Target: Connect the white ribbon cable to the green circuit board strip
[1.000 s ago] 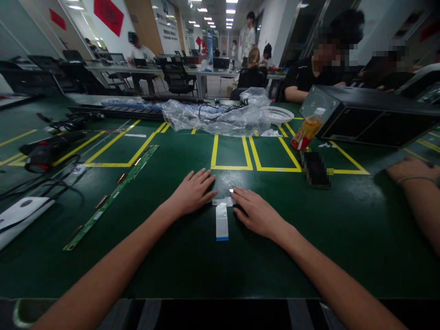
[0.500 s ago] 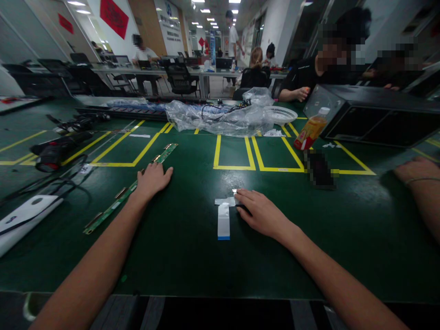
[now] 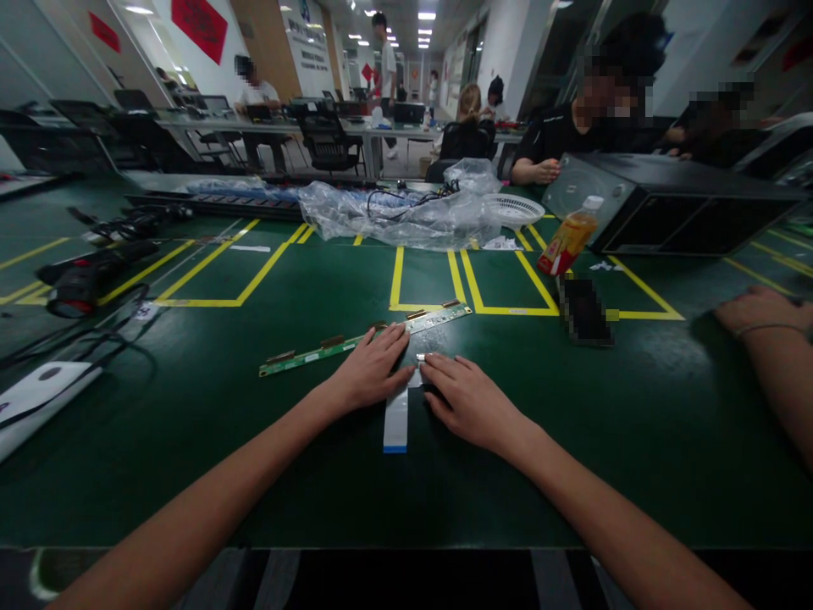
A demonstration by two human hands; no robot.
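A long, narrow green circuit board (image 3: pixel 305 360) slants across the table, its right end farther off. My left hand (image 3: pixel 373 366) has hold of it near the middle, fingers over the board and thumb out towards the cable. Just in front of the board lies a white flat ribbon cable (image 3: pixel 396 419) with a blue end, bent into an angled shape. The fingertips of my right hand (image 3: pixel 470 396) are on its far, silvery end (image 3: pixel 420 357), closed on it and hiding part of it. The two hands are close together, and the left thumb covers the cable's bend.
Behind lie clear plastic wrap (image 3: pixel 406 222), a white basket (image 3: pixel 516 208) and a drink bottle (image 3: pixel 572 235). A phone (image 3: pixel 585 309) and a black case (image 3: pixel 686 207) are at right, near another person's forearm (image 3: pixel 771 326). Black cabled devices (image 3: pixel 95 275) and a white object (image 3: pixel 47 394) occupy the left.
My left hand has moved right with the circuit board, which has turned from a steep slant to a flatter one behind the cable. My right hand has stayed at the cable's end.
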